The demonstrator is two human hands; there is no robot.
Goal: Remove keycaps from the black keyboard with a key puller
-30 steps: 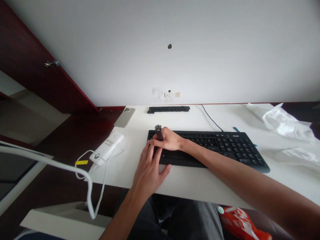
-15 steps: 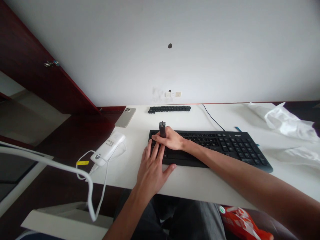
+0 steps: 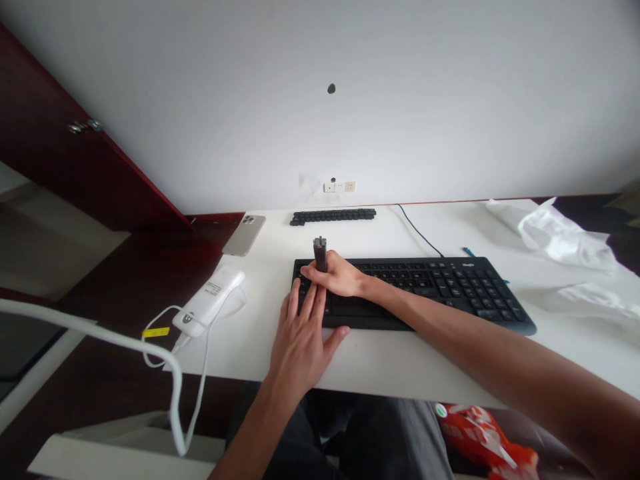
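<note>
Gripping nothing visible, left hand [image 3: 303, 340] is lying slightly spread on the left end of the keyboard [image 3: 425, 283]; just right, right hand [image 3: 337, 275] is clenching an upright dark tool [image 3: 321, 255] there. Since a second ago both are edging right, so work is seemingly continuing at that end.

The keyboard [image 3: 440, 283] under the right hand [image 3: 338, 275] is black. The tool [image 3: 321, 256] in that hand is dark grey. Left of the left hand [image 3: 301, 340], a box [image 3: 210, 300] is white and a tag [image 3: 156, 332] is yellow.
</note>
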